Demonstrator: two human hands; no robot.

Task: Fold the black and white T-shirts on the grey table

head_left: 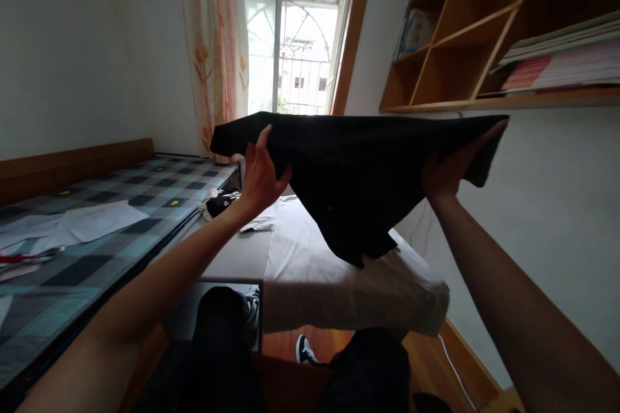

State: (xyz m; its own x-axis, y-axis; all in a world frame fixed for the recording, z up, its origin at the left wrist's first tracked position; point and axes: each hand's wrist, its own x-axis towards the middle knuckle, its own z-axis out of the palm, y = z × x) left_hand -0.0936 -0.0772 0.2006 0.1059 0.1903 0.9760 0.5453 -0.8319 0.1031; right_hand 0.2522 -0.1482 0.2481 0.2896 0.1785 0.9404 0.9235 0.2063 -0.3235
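A black cloth (pixel 349 174) is held up in the air, stretched between both hands, its lower part hanging down in a point. My left hand (pixel 261 171) is at its left part, with the thumb and fingers apart and the cloth resting against them. At the right end, my right hand (pixel 448 174) supports the cloth from below, its fingers partly hidden in the dark fabric. Beneath the cloth, a light-coloured garment (pixel 310 271) lies spread over a surface. Black and white cloth items (pixel 223 202) are bunched just left of it.
On the left, a checked bed surface (pixel 145 197) holds loose papers (pixel 104 219). Wooden shelves (pixel 465 32) with books hang at the upper right. A window (pixel 305 45) and patterned curtain (pixel 217 58) are ahead. A shoe (pixel 305 350) and a white cable (pixel 453 368) show on the floor.
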